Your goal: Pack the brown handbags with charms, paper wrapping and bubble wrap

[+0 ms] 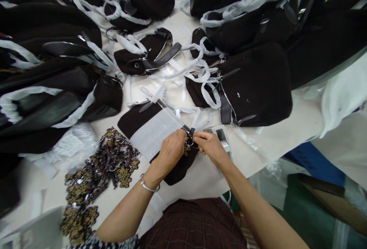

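A small dark brown handbag (pixel 176 170) lies on the table in front of me, partly covered by a white tissue sheet (pixel 153 132). At its right end, a metal ring and a gold flower charm (pixel 187 149) hang near a dark strap end (pixel 187 129). My left hand (pixel 172 149) is closed around the charm's ring from the left. Opposite it, my right hand (pixel 210 146) pinches close to the ring and strap end; its fingertips hide what is between them. To the left lies a heap of similar flower charms (pixel 114 157) with dark, coiled-looking cords.
Several dark bags with white-wrapped handles surround the work spot, including a flat bag (pixel 255 84) at right and a small bag (pixel 146 56) ahead. A clear plastic packet (pixel 76 142) sits beside the charms. The table edge (pixel 252 170) runs at right, with a blue item (pixel 315 161) beyond.
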Tool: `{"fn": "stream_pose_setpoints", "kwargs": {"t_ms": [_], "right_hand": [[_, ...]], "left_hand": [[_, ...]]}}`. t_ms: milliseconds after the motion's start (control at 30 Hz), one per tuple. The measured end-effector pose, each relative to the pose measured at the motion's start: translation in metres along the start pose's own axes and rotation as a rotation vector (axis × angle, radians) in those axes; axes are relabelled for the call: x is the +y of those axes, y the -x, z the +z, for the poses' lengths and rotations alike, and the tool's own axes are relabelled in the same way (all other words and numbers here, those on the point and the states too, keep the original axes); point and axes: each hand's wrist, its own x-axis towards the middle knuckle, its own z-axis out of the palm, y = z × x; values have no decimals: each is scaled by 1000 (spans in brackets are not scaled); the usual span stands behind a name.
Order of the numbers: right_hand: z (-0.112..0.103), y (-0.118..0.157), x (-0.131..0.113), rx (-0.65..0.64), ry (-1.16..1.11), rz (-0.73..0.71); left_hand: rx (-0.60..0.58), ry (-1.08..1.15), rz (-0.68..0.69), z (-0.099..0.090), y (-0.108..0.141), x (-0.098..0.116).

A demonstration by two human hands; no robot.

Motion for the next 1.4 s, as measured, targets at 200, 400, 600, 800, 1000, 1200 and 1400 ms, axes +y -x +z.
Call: {"fn": "stream_pose_setpoints", "kwargs": {"t_ms": [200, 400, 600, 800, 1000, 1200, 1400], "right_hand": [[0, -2, 5, -8, -66, 48], [-2, -1, 6, -32, -78, 69], [2, 2, 3, 24, -91, 69], [-4, 8, 5, -167, -260, 81], [-9, -3, 17, -75, 48, -49], [-7, -8, 14, 69, 564, -451], [-9, -9, 21, 72, 685, -497]], "left_hand": [[46, -140, -44, 4, 3, 6], [188, -143, 105, 20, 14, 6], [245, -48, 156, 25, 18, 8], [217, -66, 196, 21, 15, 9], [204, -74, 208, 30, 12, 2], [186, -44, 199, 35, 9, -2], [197, 109, 139, 30, 6, -4]]}}
